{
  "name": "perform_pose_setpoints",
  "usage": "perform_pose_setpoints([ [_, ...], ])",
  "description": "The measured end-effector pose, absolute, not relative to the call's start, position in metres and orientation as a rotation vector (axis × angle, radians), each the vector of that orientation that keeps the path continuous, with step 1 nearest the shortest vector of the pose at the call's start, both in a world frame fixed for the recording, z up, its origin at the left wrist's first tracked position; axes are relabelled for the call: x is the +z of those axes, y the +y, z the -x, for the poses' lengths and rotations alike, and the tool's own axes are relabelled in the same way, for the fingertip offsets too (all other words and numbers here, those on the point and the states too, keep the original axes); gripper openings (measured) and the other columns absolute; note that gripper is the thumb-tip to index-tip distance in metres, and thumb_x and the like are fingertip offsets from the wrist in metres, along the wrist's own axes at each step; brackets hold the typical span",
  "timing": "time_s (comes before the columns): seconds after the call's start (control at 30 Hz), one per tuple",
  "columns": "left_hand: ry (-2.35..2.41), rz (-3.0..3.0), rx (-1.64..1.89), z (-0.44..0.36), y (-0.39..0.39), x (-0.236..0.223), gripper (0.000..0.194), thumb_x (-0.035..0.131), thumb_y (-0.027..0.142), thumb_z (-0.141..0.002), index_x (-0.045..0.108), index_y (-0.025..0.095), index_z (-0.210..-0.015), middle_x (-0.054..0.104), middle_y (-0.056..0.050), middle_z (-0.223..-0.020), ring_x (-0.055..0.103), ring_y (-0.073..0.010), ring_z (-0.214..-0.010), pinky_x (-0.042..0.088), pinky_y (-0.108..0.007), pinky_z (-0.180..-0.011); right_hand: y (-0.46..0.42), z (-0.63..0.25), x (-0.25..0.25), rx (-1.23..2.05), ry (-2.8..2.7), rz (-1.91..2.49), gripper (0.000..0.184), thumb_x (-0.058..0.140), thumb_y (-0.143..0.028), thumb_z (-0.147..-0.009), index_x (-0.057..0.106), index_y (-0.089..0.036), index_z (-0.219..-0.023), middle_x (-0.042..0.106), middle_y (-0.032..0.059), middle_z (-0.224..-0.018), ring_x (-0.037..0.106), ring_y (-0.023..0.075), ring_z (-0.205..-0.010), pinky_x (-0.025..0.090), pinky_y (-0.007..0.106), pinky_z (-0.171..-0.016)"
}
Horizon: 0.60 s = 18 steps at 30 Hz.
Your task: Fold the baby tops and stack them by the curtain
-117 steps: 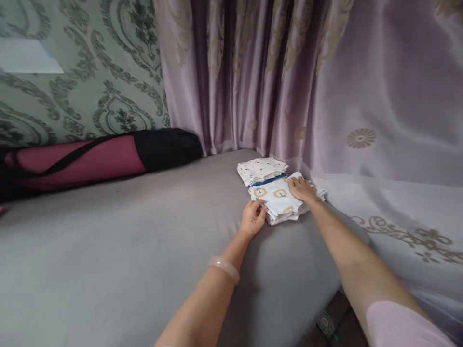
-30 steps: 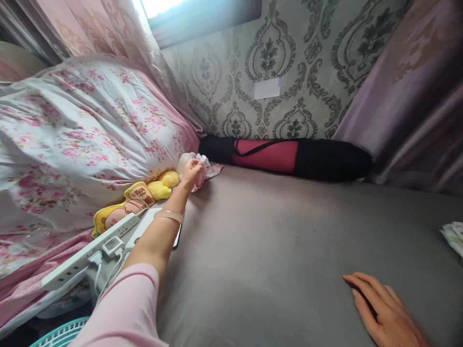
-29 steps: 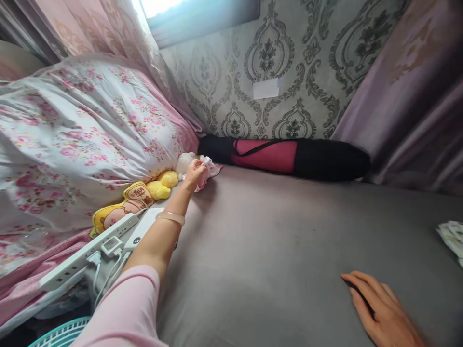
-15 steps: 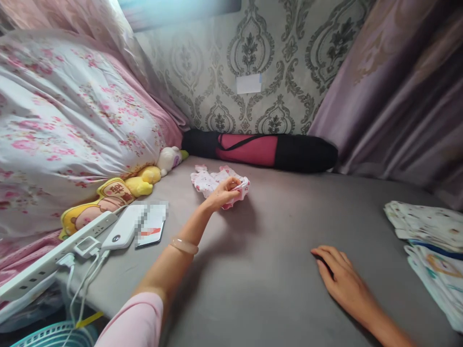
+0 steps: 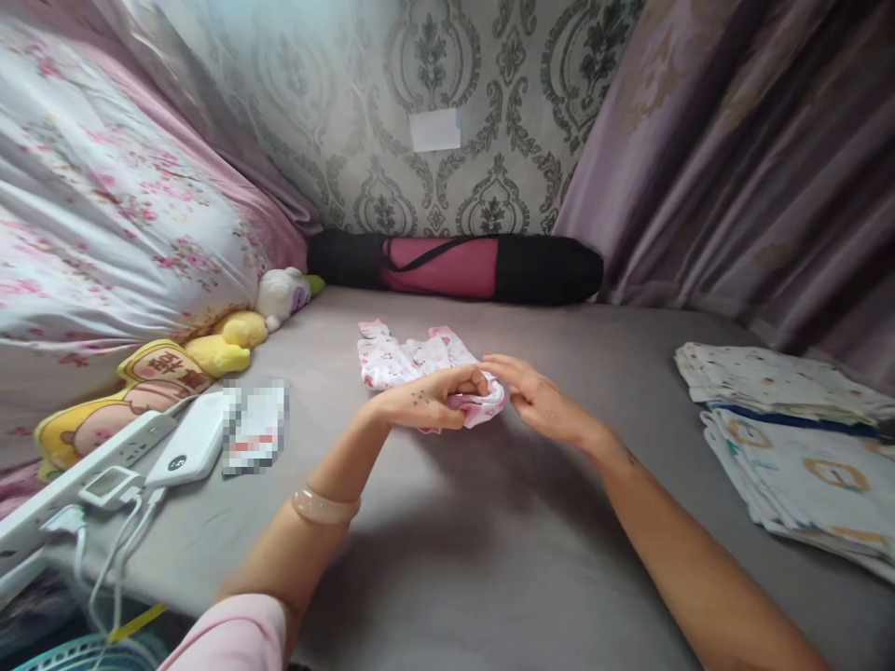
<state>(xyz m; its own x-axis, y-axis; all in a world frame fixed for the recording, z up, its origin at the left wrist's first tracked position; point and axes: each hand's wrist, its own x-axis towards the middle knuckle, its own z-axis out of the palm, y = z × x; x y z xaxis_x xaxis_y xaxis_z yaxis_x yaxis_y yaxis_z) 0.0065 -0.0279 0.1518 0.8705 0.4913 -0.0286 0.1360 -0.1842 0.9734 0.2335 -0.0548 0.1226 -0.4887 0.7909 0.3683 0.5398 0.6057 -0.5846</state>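
Observation:
A small white garment with pink print and pink edging (image 5: 402, 362) lies bunched on the grey bed sheet, and it looks like baby clothing. My left hand (image 5: 437, 396) is closed on its near right part, where the fabric is folded over. At the garment's right edge is my right hand (image 5: 542, 399), its fingers stretched out toward the folded fabric. Whether these fingertips touch the cloth I cannot tell.
Folded printed cloths (image 5: 804, 457) are stacked at the right. On the left lie a white power bank (image 5: 192, 443), a blurred flat item (image 5: 255, 429), a power strip (image 5: 90, 475) and plush toys (image 5: 216, 349). A black and red long bag (image 5: 447, 268) lies along the wall.
My right hand has moved from the bare sheet up and left to the garment's right edge. My left hand still holds the garment, and the view has turned slightly right.

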Motion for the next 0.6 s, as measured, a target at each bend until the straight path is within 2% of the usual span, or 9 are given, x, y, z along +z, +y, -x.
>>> perform_pose_setpoints([
  [0.13, 0.554, -1.756, 0.334, 0.006, -0.031, 0.156, 0.033, 0.059, 0.015, -0.071, 0.051, 0.021, -0.103, 0.055, 0.002, -0.088, 0.045, -0.005, -0.055, 0.039, -0.017, -0.045, -0.044, -0.23, 0.121, 0.7, -2.256, 1.016, 0.028, 0.049, -0.014, -0.083, 0.069, -0.022, -0.101, 0.06, 0.0064, -0.13, 0.053, 0.021, -0.122, 0.039, 0.037, -0.105],
  [0.27, 0.673, -1.789, 0.334, 0.019, -0.024, 0.15, 0.032, 0.061, 0.023, -0.076, 0.053, 0.021, -0.107, 0.062, -0.001, -0.091, 0.055, -0.0086, -0.057, 0.04, -0.019, -0.045, -0.045, -0.245, 0.13, 0.622, -2.069, 1.148, 0.004, 0.056, -0.021, -0.078, 0.06, -0.02, -0.075, 0.069, 0.0049, -0.104, 0.064, 0.019, -0.096, 0.045, 0.033, -0.092],
  [0.37, 0.639, -1.853, 0.398, 0.02, -0.017, 0.144, 0.025, 0.062, 0.024, -0.077, 0.057, 0.018, -0.1, 0.064, -0.004, -0.089, 0.059, -0.0117, -0.067, 0.044, -0.021, -0.055, -0.052, -0.259, 0.147, 0.572, -1.92, 1.182, 0.006, 0.057, -0.022, -0.074, 0.052, -0.021, -0.071, 0.067, 0.0015, -0.086, 0.062, 0.0161, -0.079, 0.047, 0.029, -0.077],
  [0.47, 0.558, -1.832, 0.457, 0.011, -0.013, 0.14, 0.017, 0.056, 0.021, -0.079, 0.058, 0.016, -0.095, 0.065, -0.004, -0.084, 0.059, -0.0131, -0.07, 0.044, -0.023, -0.06, -0.064, -0.268, 0.169, 0.495, -1.835, 1.3, 0.009, 0.057, -0.025, -0.074, 0.049, -0.022, -0.073, 0.055, -0.0048, -0.064, 0.049, 0.0104, -0.057, 0.039, 0.022, -0.056],
  [0.53, 0.596, -1.805, 0.549, 0.002, -0.008, 0.137, 0.018, 0.052, 0.018, -0.076, 0.058, 0.016, -0.093, 0.064, -0.003, -0.08, 0.057, -0.013, -0.069, 0.042, -0.023, -0.058, -0.071, -0.273, 0.181, 0.434, -1.833, 1.397, 0.01, 0.057, -0.027, -0.075, 0.049, -0.022, -0.073, 0.05, -0.0062, -0.059, 0.043, 0.0092, -0.052, 0.033, 0.022, -0.05],
  [0.6, 0.72, -1.812, 0.697, -0.008, -0.002, 0.132, 0.02, 0.048, 0.016, -0.072, 0.058, 0.016, -0.089, 0.06, -0.001, -0.076, 0.055, -0.0123, -0.067, 0.04, -0.022, -0.057, -0.074, -0.278, 0.188, 0.44, -1.886, 1.512, 0.009, 0.056, -0.029, -0.076, 0.053, -0.021, -0.075, 0.054, -0.005, -0.061, 0.046, 0.0101, -0.054, 0.033, 0.022, -0.05],
])
